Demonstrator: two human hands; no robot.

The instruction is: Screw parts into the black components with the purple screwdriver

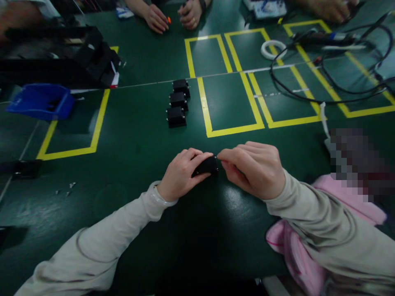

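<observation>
While both hands meet over the near middle of the green table (138, 135), the left hand (182, 174) wraps a small black box-shaped part (206, 166), thumb below and fingers curled over its top. This part lies with its long axis roughly left to right, its right end tipped slightly up and away, pointing toward the right hand (253, 168). There the right hand's thumb and forefinger are pinched together at the part's right end, touching it; whether they grip something tiny cannot be told. Farther out on the table, three similar black parts (177, 102) stand in a short row running away from the person, just left of a yellow taped rectangle (230, 102). A blue bin (41, 100) sits at far left, black cables (327, 82) loop at upper right, and another person's hands (173, 16) rest at the far edge.
</observation>
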